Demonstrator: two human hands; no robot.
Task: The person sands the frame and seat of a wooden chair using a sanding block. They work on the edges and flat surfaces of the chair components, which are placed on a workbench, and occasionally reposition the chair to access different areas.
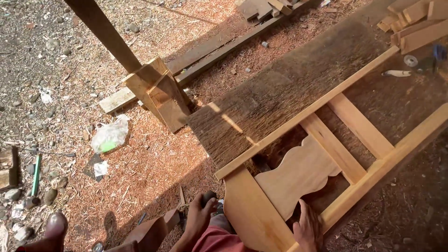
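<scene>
A light wooden frame (pixel 359 126) with rails, slats and a wavy carved panel (pixel 298 175) lies on a rough dark plank bench (pixel 280 88). My right hand (pixel 308 229) rests flat on the frame's near end, beside the carved panel and the lower rail. My left hand (pixel 199 215) sits at the bottom centre, left of the frame's wide end board (pixel 252 210). Its fingers are closed around a small dark object (pixel 208 197) that I cannot identify. Red cloth (pixel 217 240) on my leg shows between the hands.
Sawdust and pebbles cover the ground. A slanted post with wooden braces (pixel 156 91) stands left of the bench. A crumpled plastic bag (pixel 110 135) lies on the sawdust. Wood offcuts (pixel 415 23) and a tape roll (pixel 410 60) sit at the top right. A dark shoe (pixel 53 231) is at the bottom left.
</scene>
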